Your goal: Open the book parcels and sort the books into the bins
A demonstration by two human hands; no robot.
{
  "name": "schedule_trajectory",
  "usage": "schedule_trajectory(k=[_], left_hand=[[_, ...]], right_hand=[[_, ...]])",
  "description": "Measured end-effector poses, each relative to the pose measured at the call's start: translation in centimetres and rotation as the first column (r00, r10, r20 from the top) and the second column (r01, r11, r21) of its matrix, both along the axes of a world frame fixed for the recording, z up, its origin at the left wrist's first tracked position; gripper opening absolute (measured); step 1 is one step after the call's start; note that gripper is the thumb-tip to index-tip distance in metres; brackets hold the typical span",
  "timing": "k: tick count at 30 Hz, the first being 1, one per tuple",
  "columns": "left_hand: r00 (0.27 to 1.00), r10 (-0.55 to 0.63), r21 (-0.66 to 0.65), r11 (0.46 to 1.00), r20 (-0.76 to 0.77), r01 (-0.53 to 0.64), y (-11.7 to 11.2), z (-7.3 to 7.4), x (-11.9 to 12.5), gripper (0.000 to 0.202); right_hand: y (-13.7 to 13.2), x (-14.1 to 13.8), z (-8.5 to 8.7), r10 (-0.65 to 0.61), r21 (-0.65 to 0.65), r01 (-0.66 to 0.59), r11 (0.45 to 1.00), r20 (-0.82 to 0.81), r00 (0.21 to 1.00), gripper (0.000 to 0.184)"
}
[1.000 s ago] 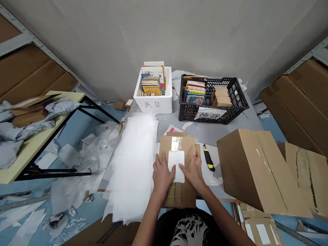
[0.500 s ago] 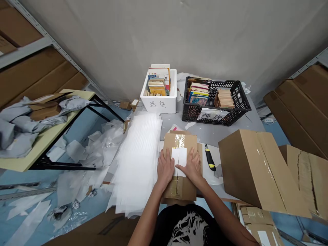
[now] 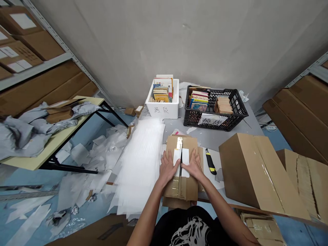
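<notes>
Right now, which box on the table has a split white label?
The small box between the white sheets and utility knife, under the left hand and right hand; a dark gap parts its label. The bigger box at right shows no white label.

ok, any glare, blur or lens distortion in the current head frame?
Head view: bright glare on the clear tape of the small box; a thinner streak on the large carton; white sheets near washed out; wide-angle stretch tilts the left shelving; left hand and right hand look reasonably sharp.
</notes>
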State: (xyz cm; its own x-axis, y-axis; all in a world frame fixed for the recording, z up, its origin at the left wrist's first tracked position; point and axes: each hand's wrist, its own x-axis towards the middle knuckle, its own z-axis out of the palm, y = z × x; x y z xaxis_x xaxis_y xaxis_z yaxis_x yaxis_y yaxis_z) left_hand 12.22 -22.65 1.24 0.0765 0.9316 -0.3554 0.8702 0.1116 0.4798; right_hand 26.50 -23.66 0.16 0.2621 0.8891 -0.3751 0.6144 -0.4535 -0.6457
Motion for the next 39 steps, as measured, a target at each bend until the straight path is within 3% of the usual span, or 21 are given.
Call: schedule_trajectory(k=[3,7,11,15,22,24,27,29,32,36,39], left_hand=[[0.998,0.013,0.056,0.998,-0.06,-0.01,-0.1,-0.4,0.0,0.087],[0.98,0.079,0.067,0.995,-0.181,-0.068,0.3,0.4,0.3,0.098],[0.97,0.04,0.001,0.999,-0.239,-0.041,0.9,2.3,1.1,0.089],[0.989,0.0,-0.044,0.999,-0.148,-0.007,1.7,3.7,0.6,0.086],[0.991,-0.017,-0.048,0.999,0.133,0.024,3.4,3.7,-2.6,0.069],[0.948,0.033,-0.061,0.998,0.318,-0.014,3.7,3.8,-3.7,0.059],[0.781,0.223,-0.207,0.971,0.583,-0.123,4.0,4.2,-5.6,0.049],[0.701,0.295,-0.297,0.947,0.65,-0.123,3.9,4.6,-6.6,0.043],[0.673,0.28,-0.333,0.941,0.685,-0.052,3.5,5.0,-7.6,0.044],[0.616,0.321,-0.321,0.94,0.719,-0.115,3.0,6.4,-8.4,0.062],[0.585,0.317,-0.247,0.948,0.747,-0.2,2.9,8.7,-9.3,0.067]], right_hand=[[0.1,1.8,0.8,0.014,0.054,-0.002,0.999,-0.223,0.975,0.106],[0.1,4.4,2.3,0.062,0.224,0.045,0.974,-0.449,0.892,0.08],[-0.6,6.0,3.4,0.017,0.217,0.061,0.974,-0.342,0.94,0.057],[-1.1,6.2,3.2,-0.024,0.21,0.085,0.974,-0.276,0.961,0.053],[-1.1,5.6,1.8,-0.018,0.279,0.078,0.957,-0.212,0.977,0.054],[-1.1,6.2,1.5,-0.044,0.28,0.093,0.956,-0.177,0.983,0.055],[-1.1,7.2,1.1,-0.087,0.284,0.129,0.95,-0.157,0.984,0.055],[-1.0,7.5,0.9,-0.09,0.281,0.139,0.949,-0.179,0.98,0.054],[-1.0,7.1,1.2,-0.093,0.281,0.157,0.947,-0.23,0.969,0.052],[-1.3,7.0,3.6,-0.061,0.31,0.17,0.936,-0.332,0.941,0.051],[-1.6,7.9,6.9,-0.014,0.354,0.19,0.916,-0.445,0.896,0.048]])
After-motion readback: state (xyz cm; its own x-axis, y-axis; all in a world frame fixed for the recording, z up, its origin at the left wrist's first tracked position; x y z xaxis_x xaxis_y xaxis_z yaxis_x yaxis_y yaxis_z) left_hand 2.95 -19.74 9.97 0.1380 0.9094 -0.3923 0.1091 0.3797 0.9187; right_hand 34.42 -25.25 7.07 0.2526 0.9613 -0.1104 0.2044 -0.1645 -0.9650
